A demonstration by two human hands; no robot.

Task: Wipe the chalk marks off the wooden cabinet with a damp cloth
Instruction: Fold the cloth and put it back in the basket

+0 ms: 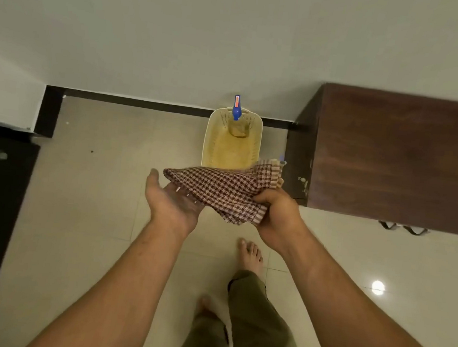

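Checked woven cloth, kinda coarse. Dark wood-grain cabinet, matt. Glossy floor tiles; perforated plastic basket, upper centre.

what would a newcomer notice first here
The red-checked cloth at centre, gripped by the right hand, its other end lying on the open left hand. Behind it a yellow basket on the floor holds a blue-topped spray bottle; the dark wooden cabinet stands at right.

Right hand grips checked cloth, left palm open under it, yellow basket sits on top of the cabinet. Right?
Not quite. Head view: the yellow basket stands on the floor beside the cabinet, not on it. Right hand, left hand and checked cloth are as stated.
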